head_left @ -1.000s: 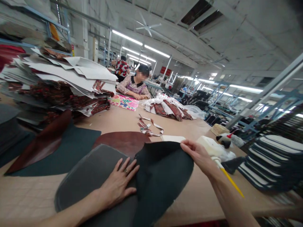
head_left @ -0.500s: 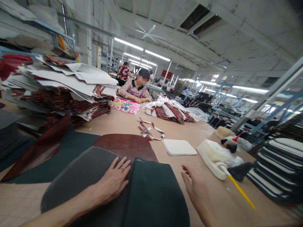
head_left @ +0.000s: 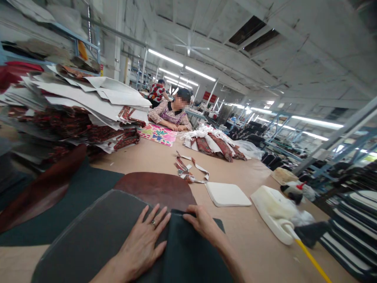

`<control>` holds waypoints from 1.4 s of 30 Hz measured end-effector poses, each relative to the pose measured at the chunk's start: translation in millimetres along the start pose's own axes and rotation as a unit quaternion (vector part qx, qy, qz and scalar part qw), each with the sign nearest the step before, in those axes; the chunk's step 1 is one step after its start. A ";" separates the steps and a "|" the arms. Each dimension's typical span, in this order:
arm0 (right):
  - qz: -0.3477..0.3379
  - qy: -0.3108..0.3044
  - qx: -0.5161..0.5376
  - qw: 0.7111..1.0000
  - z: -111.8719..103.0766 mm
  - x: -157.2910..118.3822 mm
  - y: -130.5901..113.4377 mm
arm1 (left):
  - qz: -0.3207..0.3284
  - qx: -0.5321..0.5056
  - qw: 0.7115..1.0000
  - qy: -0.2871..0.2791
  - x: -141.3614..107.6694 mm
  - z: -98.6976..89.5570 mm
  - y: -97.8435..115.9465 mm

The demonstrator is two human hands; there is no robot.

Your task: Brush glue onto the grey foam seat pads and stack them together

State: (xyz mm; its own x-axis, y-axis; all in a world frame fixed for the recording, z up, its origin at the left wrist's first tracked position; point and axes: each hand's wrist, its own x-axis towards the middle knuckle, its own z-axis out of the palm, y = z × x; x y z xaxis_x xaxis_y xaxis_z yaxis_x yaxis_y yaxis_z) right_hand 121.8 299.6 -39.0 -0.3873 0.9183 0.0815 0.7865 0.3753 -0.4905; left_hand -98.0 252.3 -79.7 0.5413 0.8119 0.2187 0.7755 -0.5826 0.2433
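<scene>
My left hand [head_left: 143, 239] lies flat with fingers spread on the grey side of a large leather-like sheet [head_left: 88, 236]. A ring shows on one finger. Beside those fingertips, a dark green flap [head_left: 188, 251] of the sheet is folded over, its fold running towards me. My right hand [head_left: 204, 224] has thumb and fingers closed on the flap's far edge, close to the fold. Under the sheet's far side, a brown leather-like piece [head_left: 159, 186] sticks out.
Further off lie fabric strips [head_left: 191, 169] and a white pad stack [head_left: 228, 194]. To the right stand a cut-open plastic jug [head_left: 272, 212], a yellow-handled tool [head_left: 312, 261] and stacked panels [head_left: 350, 236]. Layered material [head_left: 97, 98] rises at left. A person [head_left: 173, 112] sits opposite.
My right hand has moved left from above the table onto the flap's far edge. My left hand stays flat on the sheet. The view has shifted slightly.
</scene>
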 end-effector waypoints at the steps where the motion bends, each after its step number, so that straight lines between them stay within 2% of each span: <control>1: 0.005 -0.005 0.004 1.000 -0.8 -5.1 2.8 | 0.001 -0.001 1.000 0.005 0.1 0.7 -0.2; 7: 0.051 -0.005 0.034 0.998 -5.3 -27.4 26.1 | -0.003 0.012 1.000 -0.003 2.3 1.9 -0.8; 13: 0.112 0.007 0.042 0.993 -30.6 -61.8 66.2 | -0.016 0.049 0.999 0.016 4.5 7.6 -2.1; 16: 0.133 0.013 0.044 0.990 -39.0 -82.6 77.7 | -0.021 0.069 0.997 0.027 5.7 8.9 -4.1; 20: 0.144 0.026 0.053 0.988 -35.7 -97.5 77.0 | -0.005 0.092 0.993 0.074 7.1 6.6 -0.5; 22: 0.150 0.035 0.055 0.987 -30.8 -99.1 72.7 | 0.014 0.090 0.990 0.105 7.0 7.6 7.1; 24: 0.152 0.042 0.058 0.986 -26.9 -100.2 67.5 | 0.049 0.087 0.989 0.111 6.6 11.2 16.7; 28: 0.153 0.054 0.070 0.984 -28.1 -114.3 60.0 | 0.095 0.122 0.983 0.097 6.8 18.8 27.3; 35: 0.190 0.066 0.104 0.974 -30.3 -159.8 68.4 | 0.110 0.132 0.982 0.078 9.4 21.9 20.7; 39: 0.191 0.061 0.102 0.974 -25.6 -158.3 68.2 | 0.106 0.111 0.987 0.043 7.0 22.4 21.0; 42: 0.180 0.050 0.079 0.979 -27.0 -146.9 56.8 | 0.090 0.084 0.992 -0.008 8.7 15.3 25.6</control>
State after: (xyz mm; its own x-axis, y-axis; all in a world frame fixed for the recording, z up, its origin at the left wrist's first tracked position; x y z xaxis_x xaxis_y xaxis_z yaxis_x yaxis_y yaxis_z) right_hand 236.4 189.4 -55.4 -0.0433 0.9983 -0.0397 0.7759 0.0085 -0.6307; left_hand -68.5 245.0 -86.0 0.6801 0.6966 0.2285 0.7082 -0.7048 0.0407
